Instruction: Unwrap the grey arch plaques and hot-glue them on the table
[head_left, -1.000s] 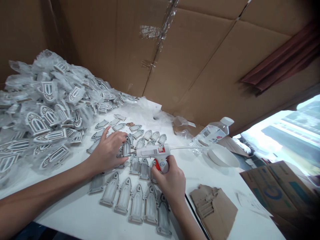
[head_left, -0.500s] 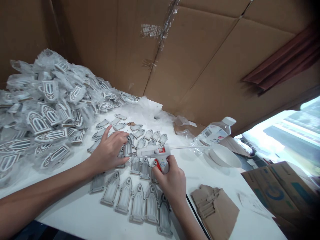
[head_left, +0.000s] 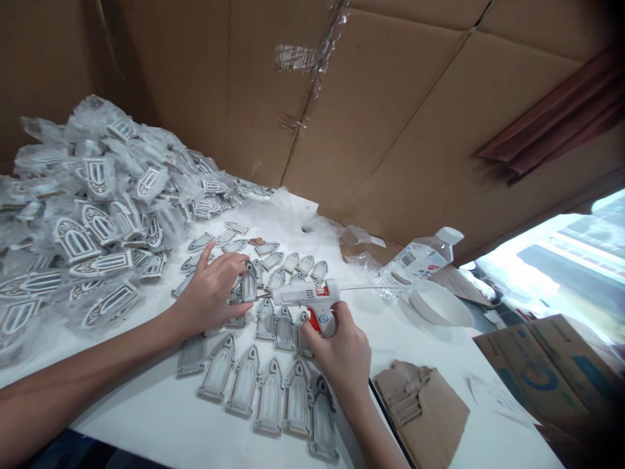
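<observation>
Between the thumb and fingers of my left hand [head_left: 212, 290] is a small grey arched window-shaped piece [head_left: 249, 283], held upright above the table. My right hand [head_left: 342, 352] is wrapped around the grip of a white hot glue gun [head_left: 307, 294] with a red trigger. The gun's metal nozzle points left, close to the lower right edge of the held piece; whether they touch I cannot tell. Several more arched pieces [head_left: 268, 397] lie in rows on the white table [head_left: 146, 417], below and behind my hands.
A tall heap of plastic-wrapped arched pieces [head_left: 97, 215] covers the left. To the right are a clear plastic bottle [head_left: 420, 254], a white bowl [head_left: 439, 305] and a torn cardboard piece [head_left: 424, 410]. A cardboard wall [head_left: 390, 98] stands behind, and a printed carton [head_left: 547, 378] sits far right.
The glue gun and my right hand have shifted slightly right, drawing the nozzle back from my left fingers. The arched piece in my left hand now shows more fully.
</observation>
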Tool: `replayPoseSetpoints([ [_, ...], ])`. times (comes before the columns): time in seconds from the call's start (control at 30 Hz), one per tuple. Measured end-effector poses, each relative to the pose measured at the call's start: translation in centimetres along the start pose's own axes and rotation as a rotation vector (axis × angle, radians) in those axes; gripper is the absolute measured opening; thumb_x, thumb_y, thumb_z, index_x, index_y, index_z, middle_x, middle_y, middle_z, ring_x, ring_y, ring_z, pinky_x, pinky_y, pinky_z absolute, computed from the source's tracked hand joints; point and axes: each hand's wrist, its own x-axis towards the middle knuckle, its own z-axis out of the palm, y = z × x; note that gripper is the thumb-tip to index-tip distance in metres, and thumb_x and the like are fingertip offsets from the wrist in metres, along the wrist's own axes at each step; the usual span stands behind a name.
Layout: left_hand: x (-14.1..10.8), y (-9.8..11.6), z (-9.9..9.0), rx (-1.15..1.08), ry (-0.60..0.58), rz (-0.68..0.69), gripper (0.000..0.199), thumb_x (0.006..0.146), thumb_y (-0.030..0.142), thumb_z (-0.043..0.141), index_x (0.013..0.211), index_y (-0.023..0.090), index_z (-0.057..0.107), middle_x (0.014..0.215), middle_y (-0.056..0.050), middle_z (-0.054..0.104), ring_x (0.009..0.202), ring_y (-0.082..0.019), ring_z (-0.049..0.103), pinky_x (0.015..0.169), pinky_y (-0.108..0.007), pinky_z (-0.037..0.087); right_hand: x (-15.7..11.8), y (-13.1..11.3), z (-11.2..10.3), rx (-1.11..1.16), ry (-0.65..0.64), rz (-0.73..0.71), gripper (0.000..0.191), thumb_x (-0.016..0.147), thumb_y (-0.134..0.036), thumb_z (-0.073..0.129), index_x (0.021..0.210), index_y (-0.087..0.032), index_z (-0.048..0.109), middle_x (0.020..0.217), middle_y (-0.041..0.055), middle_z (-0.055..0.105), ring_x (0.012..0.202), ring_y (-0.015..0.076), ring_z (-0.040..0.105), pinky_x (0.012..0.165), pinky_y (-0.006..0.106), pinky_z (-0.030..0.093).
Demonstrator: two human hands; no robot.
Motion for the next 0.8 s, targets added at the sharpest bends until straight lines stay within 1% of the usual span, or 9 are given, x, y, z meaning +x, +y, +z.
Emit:
replayPoseSetpoints([
  [0.17, 0.0, -0.3, 0.2, 0.005, 0.048, -0.021, 0.041, 0.074, 0.038, 0.067, 0.095, 0.019, 0.038, 0.121, -0.012, 0.057, 0.116, -0.023, 0.055, 0.114, -0.055, 0.013, 0.0, -0.1, 0.0, 0.021, -0.025, 0.018, 0.029, 0.071, -0.047, 0.053, 0.081, -0.022, 0.045, 0.057, -0.0024, 0.052, 0.053, 0.0162, 0.049, 0.052, 0.023, 0.025],
  [0.27, -0.1, -0.3, 0.4, -0.004, 0.037, -0.015, 0.041, 0.074, 0.038, 0.067, 0.096, 0.019, 0.038, 0.121, -0.012, 0.058, 0.115, -0.024, 0.055, 0.114, -0.055, 0.013, -0.1, -0.2, 0.0, 0.051, -0.030, 0.032, 0.029, 0.070, -0.048, 0.054, 0.080, -0.022, 0.044, 0.057, -0.0025, 0.051, 0.053, 0.0163, 0.048, 0.052, 0.023, 0.026],
  [0.37, -0.2, -0.1, 0.5, -0.022, 0.010, -0.013, 0.044, 0.073, 0.040, 0.067, 0.099, 0.019, 0.038, 0.116, -0.011, 0.058, 0.113, -0.023, 0.056, 0.114, -0.055, 0.012, 0.0, -0.4, -0.3, 0.110, -0.005, 0.069, 0.030, 0.069, -0.049, 0.054, 0.080, -0.022, 0.044, 0.058, -0.0022, 0.052, 0.054, 0.0165, 0.048, 0.053, 0.023, 0.027],
  [0.47, -0.1, 0.4, 0.7, -0.057, -0.049, -0.035, 0.054, 0.072, 0.046, 0.067, 0.108, 0.019, 0.038, 0.113, -0.009, 0.058, 0.105, -0.021, 0.058, 0.114, -0.055, 0.012, 0.4, -0.2, -0.7, 0.186, 0.022, 0.144, 0.031, 0.067, -0.047, 0.058, 0.080, -0.022, 0.046, 0.063, -0.0018, 0.055, 0.055, 0.0157, 0.047, 0.054, 0.024, 0.029],
  [0.53, 0.0, 0.9, 1.0, -0.099, -0.114, -0.058, 0.060, 0.071, 0.051, 0.067, 0.113, 0.020, 0.037, 0.111, -0.007, 0.058, 0.101, -0.021, 0.058, 0.114, -0.055, 0.012, 0.8, 0.1, -1.0, 0.267, 0.037, 0.211, 0.033, 0.065, -0.048, 0.061, 0.080, -0.021, 0.047, 0.065, -0.0017, 0.056, 0.056, 0.0150, 0.048, 0.055, 0.024, 0.031],
  [0.6, 0.5, 1.6, 1.5, -0.156, -0.184, -0.086, 0.063, 0.071, 0.054, 0.066, 0.114, 0.021, 0.036, 0.108, -0.005, 0.058, 0.099, -0.020, 0.058, 0.114, -0.054, 0.012, 1.3, 0.7, -1.3, 0.379, 0.056, 0.280, 0.037, 0.064, -0.049, 0.064, 0.081, -0.020, 0.049, 0.066, -0.0015, 0.056, 0.057, 0.0142, 0.047, 0.055, 0.024, 0.034],
  [0.7, 2.0, 3.0, 2.9, -0.260, -0.271, -0.103, 0.062, 0.069, 0.056, 0.067, 0.110, 0.021, 0.037, 0.104, -0.004, 0.056, 0.098, -0.020, 0.057, 0.114, -0.053, 0.012, 2.0, 1.6, -1.8, 0.531, 0.117, 0.372, 0.039, 0.063, -0.048, 0.067, 0.082, -0.018, 0.052, 0.066, -0.0011, 0.056, 0.055, 0.0126, 0.046, 0.055, 0.024, 0.037],
  [0.8, 4.4, 4.7, 4.7, -0.376, -0.348, -0.082, 0.062, 0.065, 0.057, 0.069, 0.105, 0.022, 0.037, 0.107, -0.004, 0.055, 0.106, -0.023, 0.053, 0.113, -0.052, 0.012, 2.6, 2.3, -2.1, 0.616, 0.179, 0.435, 0.038, 0.064, -0.046, 0.069, 0.082, -0.017, 0.053, 0.063, -0.0020, 0.055, 0.054, 0.0118, 0.046, 0.055, 0.024, 0.038],
])
